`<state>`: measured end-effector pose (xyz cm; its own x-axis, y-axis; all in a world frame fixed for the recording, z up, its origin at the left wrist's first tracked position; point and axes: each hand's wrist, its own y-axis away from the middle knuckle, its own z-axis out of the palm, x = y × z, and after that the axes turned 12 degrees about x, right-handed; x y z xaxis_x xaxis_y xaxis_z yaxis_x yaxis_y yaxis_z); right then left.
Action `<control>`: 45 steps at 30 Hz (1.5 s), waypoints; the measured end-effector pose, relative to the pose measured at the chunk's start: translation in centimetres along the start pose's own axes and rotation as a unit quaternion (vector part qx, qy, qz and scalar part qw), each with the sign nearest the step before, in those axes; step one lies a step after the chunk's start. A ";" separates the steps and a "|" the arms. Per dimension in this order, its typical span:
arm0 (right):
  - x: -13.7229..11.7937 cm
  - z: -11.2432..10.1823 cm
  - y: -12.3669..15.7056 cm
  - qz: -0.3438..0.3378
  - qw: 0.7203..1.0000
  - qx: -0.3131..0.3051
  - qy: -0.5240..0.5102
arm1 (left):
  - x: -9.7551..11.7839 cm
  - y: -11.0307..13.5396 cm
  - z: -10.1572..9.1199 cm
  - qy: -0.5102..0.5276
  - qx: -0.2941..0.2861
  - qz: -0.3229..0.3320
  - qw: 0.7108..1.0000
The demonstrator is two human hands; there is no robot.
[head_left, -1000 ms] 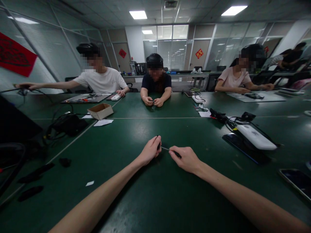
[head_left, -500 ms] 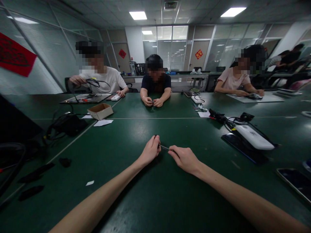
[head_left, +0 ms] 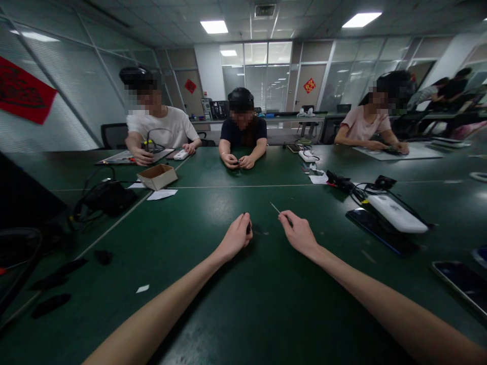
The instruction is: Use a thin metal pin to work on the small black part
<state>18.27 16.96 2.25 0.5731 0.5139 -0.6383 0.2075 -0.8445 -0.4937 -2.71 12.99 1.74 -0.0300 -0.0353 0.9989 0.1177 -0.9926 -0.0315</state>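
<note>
My left hand (head_left: 236, 234) is closed around a small black object (head_left: 248, 226), most of which the fingers hide. To its right, my right hand (head_left: 299, 231) grips a thin metal rod-like tool (head_left: 275, 207), perhaps a screwdriver. The tool's slim shaft sticks out up and to the left, and its handle is covered by my fingers. The tip is apart from the black object, with a gap of green table (head_left: 262, 284) between my two hands.
A cardboard box (head_left: 157, 177) and white paper (head_left: 162, 194) lie ahead left. Black pieces (head_left: 51, 304) and a white scrap (head_left: 142, 289) are nearer. At right are a white power bank (head_left: 397, 214), cables and phones (head_left: 462, 286). Three people sit across the table.
My right hand has drawn back to the right, and the tool's shaft has come away from the black object and now points upward left. My left hand stays nearly still.
</note>
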 end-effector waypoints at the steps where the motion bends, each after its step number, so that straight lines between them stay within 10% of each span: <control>1: -0.1 -0.1 0.0 -0.015 1.000 -0.019 -0.004 | -0.1 -0.2 0.0 0.024 0.003 -0.018 1.000; 8: -1.9 -0.5 1.1 -0.177 0.976 -0.128 0.029 | -0.4 -0.7 -0.2 0.087 -0.006 -0.051 0.995; 45: -1.9 -0.8 1.3 -0.216 0.968 -0.113 0.058 | 0.6 0.4 0.2 -0.124 0.026 0.077 0.989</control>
<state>18.05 14.74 3.31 0.4765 0.8174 -0.3238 0.6089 -0.5725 -0.5491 -2.51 12.60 2.29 0.2363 -0.1483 0.9603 0.1540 -0.9701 -0.1877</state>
